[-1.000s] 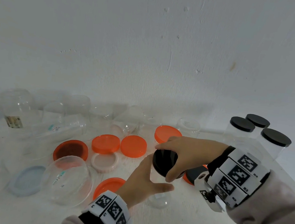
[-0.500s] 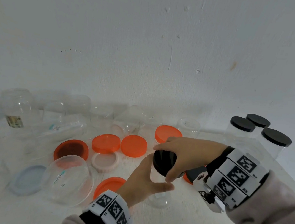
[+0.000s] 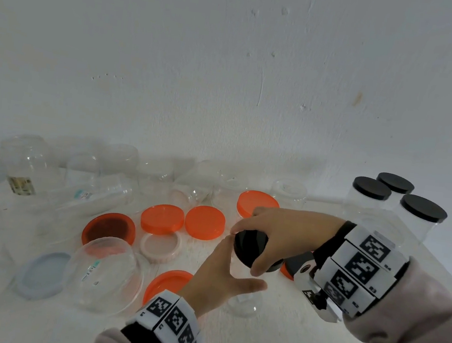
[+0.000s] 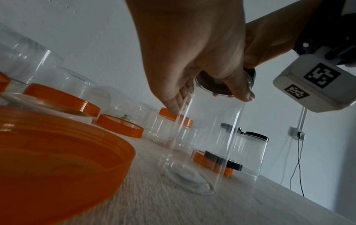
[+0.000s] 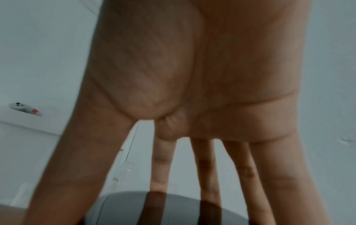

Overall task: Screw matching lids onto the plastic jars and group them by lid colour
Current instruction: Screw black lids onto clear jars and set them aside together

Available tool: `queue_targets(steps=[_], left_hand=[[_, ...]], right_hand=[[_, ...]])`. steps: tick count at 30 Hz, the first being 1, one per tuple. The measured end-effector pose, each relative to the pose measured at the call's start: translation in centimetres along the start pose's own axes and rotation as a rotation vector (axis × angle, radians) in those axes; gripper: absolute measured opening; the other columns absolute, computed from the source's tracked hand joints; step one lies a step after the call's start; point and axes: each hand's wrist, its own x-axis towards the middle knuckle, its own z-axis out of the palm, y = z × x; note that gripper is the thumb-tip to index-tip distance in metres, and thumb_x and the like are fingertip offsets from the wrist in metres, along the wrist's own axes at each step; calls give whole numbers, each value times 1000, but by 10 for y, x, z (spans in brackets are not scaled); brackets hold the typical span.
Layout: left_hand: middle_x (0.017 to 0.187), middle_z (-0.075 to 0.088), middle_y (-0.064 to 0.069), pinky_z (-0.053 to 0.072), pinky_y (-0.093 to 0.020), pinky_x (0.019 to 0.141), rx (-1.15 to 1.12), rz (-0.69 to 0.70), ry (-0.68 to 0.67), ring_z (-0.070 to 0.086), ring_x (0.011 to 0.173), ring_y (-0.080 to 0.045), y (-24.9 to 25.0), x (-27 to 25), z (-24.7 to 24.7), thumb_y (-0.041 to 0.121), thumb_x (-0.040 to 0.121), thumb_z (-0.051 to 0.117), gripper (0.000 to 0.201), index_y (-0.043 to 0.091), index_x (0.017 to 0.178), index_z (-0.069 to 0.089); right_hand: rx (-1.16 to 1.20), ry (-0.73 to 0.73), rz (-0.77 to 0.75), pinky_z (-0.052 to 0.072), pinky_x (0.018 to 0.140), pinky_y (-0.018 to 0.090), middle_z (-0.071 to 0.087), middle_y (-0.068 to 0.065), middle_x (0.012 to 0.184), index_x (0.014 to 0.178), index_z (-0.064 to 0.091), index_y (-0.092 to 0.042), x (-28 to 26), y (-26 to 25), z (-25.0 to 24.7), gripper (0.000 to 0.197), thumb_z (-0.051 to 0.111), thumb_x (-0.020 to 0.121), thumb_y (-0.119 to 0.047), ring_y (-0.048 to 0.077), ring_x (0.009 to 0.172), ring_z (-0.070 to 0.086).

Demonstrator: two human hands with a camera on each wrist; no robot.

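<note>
A tall clear jar (image 3: 244, 302) stands upright on the white table. My left hand (image 3: 221, 273) holds its upper wall, thumb on the near side and fingers on the far side. A black lid (image 3: 248, 245) sits on the jar's mouth, and my right hand (image 3: 282, 235) grips it from above, fingertips spread round the rim. The left wrist view shows the jar (image 4: 202, 144) under my left hand (image 4: 192, 60), with the black lid (image 4: 210, 86) at its top. In the right wrist view my right hand's fingers (image 5: 207, 175) reach down onto the black lid (image 5: 125, 208).
Three jars with black lids (image 3: 370, 189) stand at the back right. Several loose orange lids (image 3: 204, 221) lie mid-table, and a spare black lid (image 3: 295, 261) lies under my right wrist. Open clear jars (image 3: 24, 158) crowd the left and back. A wall rises behind the table.
My right fingertips have shifted slightly left round the black lid. The jar and my left hand stay where they were.
</note>
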Motion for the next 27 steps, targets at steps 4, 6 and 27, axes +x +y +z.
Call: queue_targets(steps=[4,6,27], left_hand=[[130,49,22,36,-13,99,4,-18,-17,44,123,6,-2,0,-1,40,70,83,81,41,133,32],[129,50,22,35,-13,98,3,-15,-17,45,122,6,-2,0,-1,39,70,83,80,41,132,33],[128,51,27,38,-13,94,2,-23,26,46,118,12,4,-6,1,41,68,83,79,51,130,35]], right_hand=[[-23,19,7,47,79,27,40,-9,110,136,39,-45,2,0,3,71,73,74,-53,15,101,48],[-30,40,5,46,76,26,39,-10,108,137,38,-45,1,1,5,70,70,76,-55,14,98,48],[232,433,-71,28,103,31,26,-18,143,146,22,-44,-11,32,70,68,44,87,-70,8,120,23]])
